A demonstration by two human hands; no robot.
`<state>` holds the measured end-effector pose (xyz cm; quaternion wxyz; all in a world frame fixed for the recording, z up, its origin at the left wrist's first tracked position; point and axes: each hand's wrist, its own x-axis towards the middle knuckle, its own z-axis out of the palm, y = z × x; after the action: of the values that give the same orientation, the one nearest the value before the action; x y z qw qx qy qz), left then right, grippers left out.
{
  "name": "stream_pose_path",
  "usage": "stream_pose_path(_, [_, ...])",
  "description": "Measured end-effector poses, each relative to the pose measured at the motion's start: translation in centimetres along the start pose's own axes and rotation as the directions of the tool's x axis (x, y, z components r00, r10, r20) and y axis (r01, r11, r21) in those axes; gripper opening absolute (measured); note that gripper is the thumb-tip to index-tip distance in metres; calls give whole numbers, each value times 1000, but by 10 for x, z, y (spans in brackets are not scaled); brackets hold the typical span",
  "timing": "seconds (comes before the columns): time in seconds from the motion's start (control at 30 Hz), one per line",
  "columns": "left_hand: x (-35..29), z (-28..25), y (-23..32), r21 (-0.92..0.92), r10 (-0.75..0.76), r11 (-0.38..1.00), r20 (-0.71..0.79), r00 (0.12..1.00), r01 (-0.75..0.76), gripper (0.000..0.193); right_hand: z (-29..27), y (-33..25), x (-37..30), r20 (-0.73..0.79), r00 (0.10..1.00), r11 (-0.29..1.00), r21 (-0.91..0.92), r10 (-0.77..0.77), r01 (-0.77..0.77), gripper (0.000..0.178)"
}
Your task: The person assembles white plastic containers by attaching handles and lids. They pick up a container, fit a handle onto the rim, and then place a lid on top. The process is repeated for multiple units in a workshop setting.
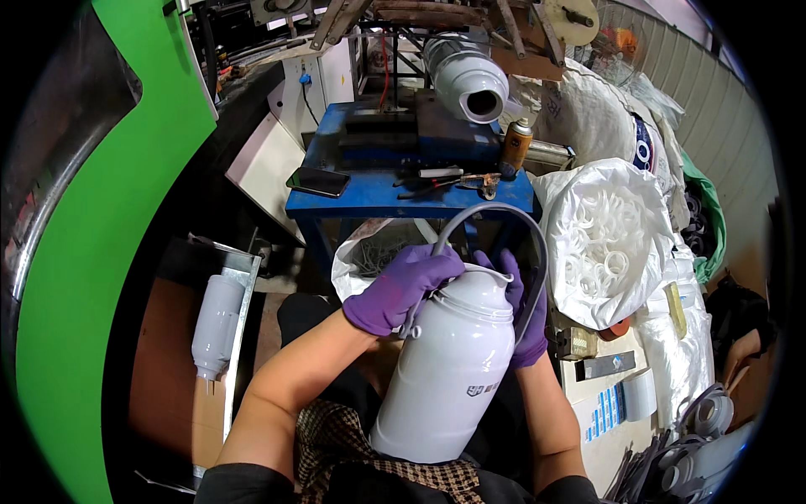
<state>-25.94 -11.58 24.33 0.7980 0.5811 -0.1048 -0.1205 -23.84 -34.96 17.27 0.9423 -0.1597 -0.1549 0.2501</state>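
Note:
A pale grey thermos jug (445, 378) stands tilted in my lap, its spout and neck toward the bench. A grey curved handle (495, 207) arches over its top. My left hand (405, 286), in a purple glove, is closed around the handle's left side, with fingertips at the jug's neck. On the other side my right hand (527, 323), also gloved in purple, holds the handle's right arm against the neck. Some of its fingers point up behind the spout, and the rest are hidden by the jug and handle.
Ahead, a blue bench (336, 214) carries a phone (318, 181), pliers (432, 186) and a spray can (515, 147). Another jug body (470, 80) sits above it. A white sack of plastic rings (600, 244) stands right. At left, a jug body (218, 323) lies near a green panel (75, 336).

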Motion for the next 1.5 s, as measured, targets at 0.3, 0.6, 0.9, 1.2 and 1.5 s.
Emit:
stream_pose_path(0.3, [-6, 15, 3, 312, 146, 945, -138, 980, -97, 18, -19, 0, 2, 105, 984, 958, -266, 142, -110, 63])
stream_pose_path(0.6, [-34, 38, -21, 269, 496, 45, 830, 255, -962, 55, -13, -13, -9, 282, 948, 676, -728, 148, 111, 53])
stream_pose_path(0.9, [22, -4, 1, -53, 148, 988, 61, 987, -145, 50, 21, 1, -4, 15, 962, 962, 40, -271, 271, 81])
stream_pose_path(1.2, [29, -14, -52, -370, 185, 927, 303, 935, -63, 47, 73, -28, 4, -12, 977, 498, -861, -213, 98, 68])
stream_pose_path(1.5, [50, -11, -81, -287, 66, 957, 368, 928, 46, 70, 40, -46, -2, -92, 988, 614, -790, -123, 3, 46])
